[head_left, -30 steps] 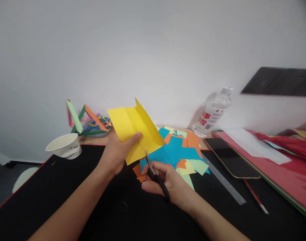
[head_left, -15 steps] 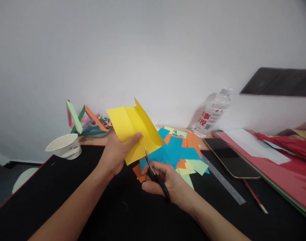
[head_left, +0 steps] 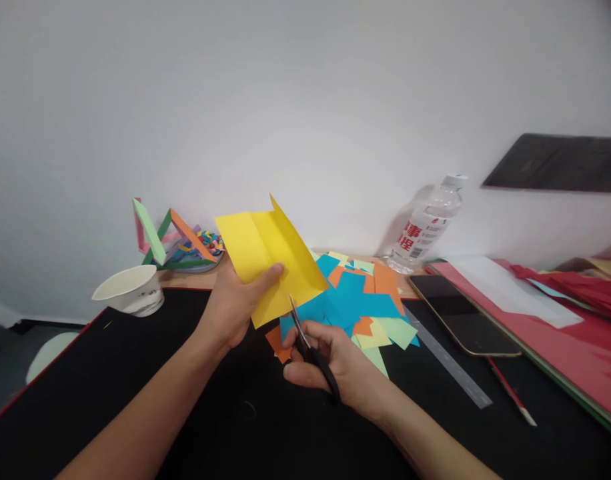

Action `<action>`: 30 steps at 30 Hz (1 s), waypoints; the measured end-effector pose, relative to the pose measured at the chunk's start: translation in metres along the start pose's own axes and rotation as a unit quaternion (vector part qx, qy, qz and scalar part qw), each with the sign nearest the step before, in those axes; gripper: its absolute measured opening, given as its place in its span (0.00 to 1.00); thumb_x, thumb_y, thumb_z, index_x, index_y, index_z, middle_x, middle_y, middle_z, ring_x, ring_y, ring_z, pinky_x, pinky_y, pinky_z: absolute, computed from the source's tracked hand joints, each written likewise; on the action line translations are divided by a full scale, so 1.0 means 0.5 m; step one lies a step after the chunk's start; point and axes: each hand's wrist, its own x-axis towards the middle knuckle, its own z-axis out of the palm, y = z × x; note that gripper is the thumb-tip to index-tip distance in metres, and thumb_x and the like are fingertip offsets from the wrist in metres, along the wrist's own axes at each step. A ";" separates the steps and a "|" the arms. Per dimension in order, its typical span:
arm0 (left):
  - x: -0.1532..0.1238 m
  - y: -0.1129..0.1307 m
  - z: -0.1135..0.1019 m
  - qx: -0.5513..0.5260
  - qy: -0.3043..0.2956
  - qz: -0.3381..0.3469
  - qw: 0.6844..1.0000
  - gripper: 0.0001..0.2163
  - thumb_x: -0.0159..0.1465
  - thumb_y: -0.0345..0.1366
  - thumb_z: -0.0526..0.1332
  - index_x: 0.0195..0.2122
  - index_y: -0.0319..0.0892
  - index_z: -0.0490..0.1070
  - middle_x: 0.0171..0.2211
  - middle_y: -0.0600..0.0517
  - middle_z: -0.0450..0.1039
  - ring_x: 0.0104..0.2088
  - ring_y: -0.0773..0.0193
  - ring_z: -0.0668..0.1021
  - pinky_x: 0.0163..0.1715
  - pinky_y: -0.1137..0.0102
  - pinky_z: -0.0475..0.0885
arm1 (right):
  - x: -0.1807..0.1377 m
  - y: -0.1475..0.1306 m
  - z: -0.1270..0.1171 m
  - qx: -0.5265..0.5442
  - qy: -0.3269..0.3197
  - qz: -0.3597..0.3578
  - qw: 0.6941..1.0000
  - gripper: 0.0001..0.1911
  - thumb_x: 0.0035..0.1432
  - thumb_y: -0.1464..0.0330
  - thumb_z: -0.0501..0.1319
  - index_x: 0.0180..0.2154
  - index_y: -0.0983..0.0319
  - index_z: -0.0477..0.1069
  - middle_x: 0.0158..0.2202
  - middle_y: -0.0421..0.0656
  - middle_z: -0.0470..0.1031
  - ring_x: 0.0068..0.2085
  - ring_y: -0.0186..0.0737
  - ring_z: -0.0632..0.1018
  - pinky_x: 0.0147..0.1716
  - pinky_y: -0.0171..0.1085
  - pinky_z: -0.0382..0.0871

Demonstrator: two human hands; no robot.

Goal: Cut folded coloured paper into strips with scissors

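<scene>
A creased sheet of yellow paper (head_left: 270, 243) is pinched in my left hand (head_left: 230, 303), the thumb lying across its face. Its right part folds up toward me along a crease. My right hand (head_left: 330, 363) is closed around the black handles of a pair of scissors (head_left: 305, 343). The blades point up and meet the paper's lower edge, right of my left thumb. Behind and below the scissors lies a heap of blue, orange, yellow and pale green paper scraps (head_left: 353, 297).
At left stand a paper cup (head_left: 130, 291) and a dish of coloured bits (head_left: 205, 243) with folded paper strips. To the right are a water bottle (head_left: 425, 227), a phone (head_left: 460, 313), a clear ruler (head_left: 450, 363), a red pencil-like stick (head_left: 510, 390) and stacked red paper (head_left: 575, 353).
Hardly anything differs. The whole view has shifted very slightly; both hands, the yellow paper and the scissors keep the same pose.
</scene>
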 end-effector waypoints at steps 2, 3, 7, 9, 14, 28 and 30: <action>0.000 0.000 0.000 -0.001 -0.002 0.000 1.000 0.20 0.48 0.35 0.72 0.43 0.37 0.73 0.34 0.45 0.80 0.37 0.52 0.81 0.33 0.66 0.77 | -0.001 0.000 0.000 -0.005 -0.001 0.000 1.000 0.23 0.39 0.60 0.75 0.33 0.63 0.68 0.21 0.31 0.60 0.23 0.28 0.58 0.23 0.32 0.49; 0.000 0.000 0.000 -0.001 -0.002 0.000 1.000 0.20 0.48 0.34 0.72 0.43 0.37 0.74 0.35 0.45 0.80 0.38 0.52 0.81 0.34 0.66 0.77 | -0.001 0.000 0.000 -0.008 0.000 0.001 1.000 0.23 0.40 0.60 0.74 0.33 0.63 0.68 0.21 0.30 0.59 0.22 0.28 0.58 0.23 0.32 0.49; 0.000 0.000 -0.001 0.000 -0.002 0.004 1.000 0.21 0.48 0.34 0.72 0.43 0.37 0.73 0.37 0.44 0.80 0.39 0.52 0.81 0.34 0.66 0.77 | -0.001 0.000 0.000 -0.011 0.002 0.002 1.000 0.23 0.40 0.59 0.74 0.33 0.63 0.67 0.21 0.30 0.58 0.22 0.28 0.57 0.22 0.32 0.48; 0.000 -0.001 -0.001 0.001 -0.006 0.006 1.000 0.21 0.48 0.35 0.72 0.43 0.38 0.73 0.38 0.44 0.80 0.39 0.52 0.81 0.34 0.66 0.77 | -0.001 0.001 0.001 -0.013 0.005 0.000 1.000 0.23 0.40 0.59 0.74 0.33 0.63 0.67 0.21 0.30 0.58 0.22 0.28 0.57 0.22 0.32 0.48; 0.000 -0.003 -0.003 -0.003 -0.008 0.002 1.000 0.20 0.48 0.35 0.72 0.43 0.38 0.73 0.39 0.44 0.79 0.38 0.52 0.81 0.34 0.66 0.77 | -0.002 0.001 0.003 -0.030 0.016 -0.003 0.999 0.22 0.41 0.60 0.74 0.32 0.64 0.67 0.21 0.31 0.60 0.22 0.28 0.58 0.23 0.32 0.49; -0.003 0.002 0.001 -0.012 -0.021 -0.002 1.000 0.21 0.49 0.35 0.71 0.44 0.38 0.71 0.38 0.43 0.79 0.34 0.54 0.81 0.31 0.65 0.77 | 0.000 0.006 0.006 -0.015 0.029 0.000 0.999 0.23 0.40 0.56 0.73 0.29 0.62 0.66 0.19 0.32 0.60 0.22 0.29 0.57 0.21 0.32 0.48; -0.004 0.002 0.000 -0.008 -0.018 -0.001 1.000 0.21 0.49 0.35 0.71 0.44 0.39 0.71 0.36 0.45 0.80 0.34 0.54 0.81 0.31 0.65 0.77 | 0.000 0.006 0.006 -0.020 0.031 0.002 0.999 0.23 0.40 0.55 0.73 0.28 0.62 0.66 0.19 0.32 0.59 0.21 0.29 0.58 0.21 0.32 0.49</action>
